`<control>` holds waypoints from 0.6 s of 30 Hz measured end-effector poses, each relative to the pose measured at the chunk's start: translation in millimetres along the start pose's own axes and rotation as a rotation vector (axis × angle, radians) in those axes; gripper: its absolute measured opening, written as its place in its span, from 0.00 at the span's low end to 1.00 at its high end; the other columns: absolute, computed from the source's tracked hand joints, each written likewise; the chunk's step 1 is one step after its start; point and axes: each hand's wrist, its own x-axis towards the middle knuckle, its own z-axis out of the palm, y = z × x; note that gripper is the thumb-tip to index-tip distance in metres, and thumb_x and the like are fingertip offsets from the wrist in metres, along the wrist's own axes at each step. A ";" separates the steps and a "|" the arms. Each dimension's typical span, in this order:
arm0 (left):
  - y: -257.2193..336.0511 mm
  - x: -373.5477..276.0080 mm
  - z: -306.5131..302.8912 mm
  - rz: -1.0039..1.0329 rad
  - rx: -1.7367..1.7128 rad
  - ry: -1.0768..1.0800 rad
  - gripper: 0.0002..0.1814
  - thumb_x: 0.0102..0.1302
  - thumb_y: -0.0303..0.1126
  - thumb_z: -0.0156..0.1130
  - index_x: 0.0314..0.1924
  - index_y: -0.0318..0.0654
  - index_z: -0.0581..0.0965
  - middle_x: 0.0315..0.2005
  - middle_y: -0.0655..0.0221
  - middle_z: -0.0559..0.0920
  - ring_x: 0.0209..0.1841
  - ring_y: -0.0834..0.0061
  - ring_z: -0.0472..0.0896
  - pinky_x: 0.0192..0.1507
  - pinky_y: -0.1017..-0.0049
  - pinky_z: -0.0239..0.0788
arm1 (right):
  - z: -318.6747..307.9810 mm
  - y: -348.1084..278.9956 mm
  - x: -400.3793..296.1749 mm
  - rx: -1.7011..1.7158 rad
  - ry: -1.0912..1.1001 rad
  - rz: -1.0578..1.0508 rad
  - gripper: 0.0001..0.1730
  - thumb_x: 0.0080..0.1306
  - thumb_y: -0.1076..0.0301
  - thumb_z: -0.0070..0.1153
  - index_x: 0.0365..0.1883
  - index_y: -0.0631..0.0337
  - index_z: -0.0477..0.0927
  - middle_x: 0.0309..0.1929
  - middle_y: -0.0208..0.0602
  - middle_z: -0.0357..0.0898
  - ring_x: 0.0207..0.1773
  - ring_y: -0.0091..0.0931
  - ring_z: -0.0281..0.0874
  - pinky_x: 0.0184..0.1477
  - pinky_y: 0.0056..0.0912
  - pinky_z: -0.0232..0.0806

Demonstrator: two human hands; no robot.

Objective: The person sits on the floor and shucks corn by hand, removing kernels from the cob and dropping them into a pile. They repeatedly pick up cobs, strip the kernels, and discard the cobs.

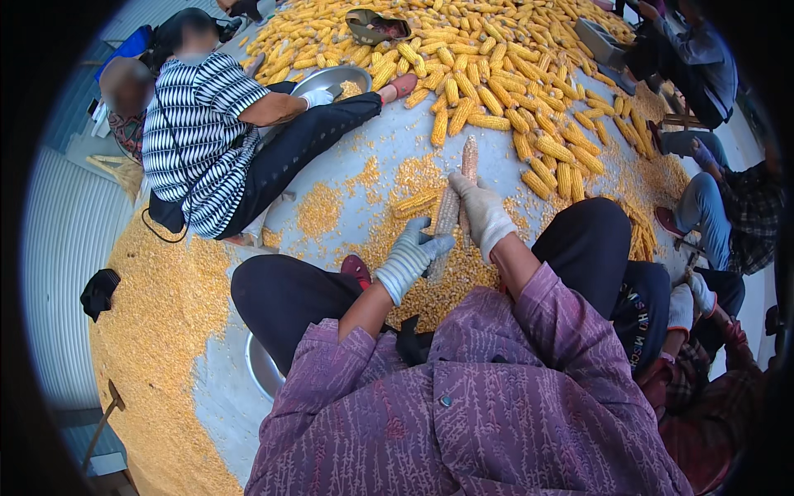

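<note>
My right hand (484, 211), in a pale work glove, grips a pinkish stripped corn cob (469, 158) that points away from me. Against its left side lies a greyish, mostly bare corn cob (445, 214), partly hidden by my right thumb. My left hand (410, 257) wears a striped glove and has its fingers around the lower end of the greyish cob. Beneath both hands, loose corn kernels (428, 304) cover the floor between my legs. Just beyond my left hand rests a yellow ear of corn (414, 203).
A big heap of corn ears (484, 68) lies ahead, with a cap (377, 28) on it. Shelled kernels (155, 322) are piled to the left. A metal basin (263, 366) sits by my left thigh. Co-workers sit close on both sides; one (205, 136) has another basin (329, 77).
</note>
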 end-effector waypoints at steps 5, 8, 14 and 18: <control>-39.6 14.4 -1.1 0.268 -0.018 0.135 0.28 0.65 0.42 0.64 0.58 0.32 0.70 0.45 0.62 0.80 0.44 0.74 0.78 0.45 0.75 0.72 | -2.2 6.8 7.0 0.148 0.016 0.005 0.25 0.65 0.56 0.58 0.52 0.68 0.73 0.38 0.36 0.77 0.36 0.26 0.74 0.38 0.29 0.69; -30.8 17.6 -15.0 0.161 -0.374 0.176 0.25 0.67 0.41 0.61 0.58 0.32 0.71 0.41 0.64 0.81 0.42 0.77 0.79 0.44 0.78 0.72 | -7.2 -2.1 6.2 0.026 -0.129 0.002 0.25 0.63 0.55 0.60 0.49 0.68 0.74 0.36 0.36 0.76 0.33 0.25 0.72 0.34 0.28 0.67; 10.5 -3.7 -29.1 -0.140 -0.438 -0.171 0.26 0.62 0.41 0.66 0.56 0.35 0.73 0.41 0.64 0.82 0.41 0.78 0.80 0.42 0.80 0.73 | -12.2 1.5 10.9 -0.030 0.015 -0.017 0.20 0.62 0.63 0.61 0.46 0.70 0.75 0.35 0.34 0.78 0.34 0.24 0.75 0.38 0.28 0.70; -25.0 13.9 -27.5 0.366 0.414 0.129 0.29 0.53 0.40 0.72 0.52 0.35 0.74 0.34 0.63 0.80 0.31 0.78 0.78 0.30 0.80 0.69 | -12.3 8.7 13.8 -0.275 0.103 -0.130 0.25 0.61 0.57 0.60 0.48 0.70 0.75 0.37 0.42 0.79 0.40 0.31 0.77 0.45 0.32 0.69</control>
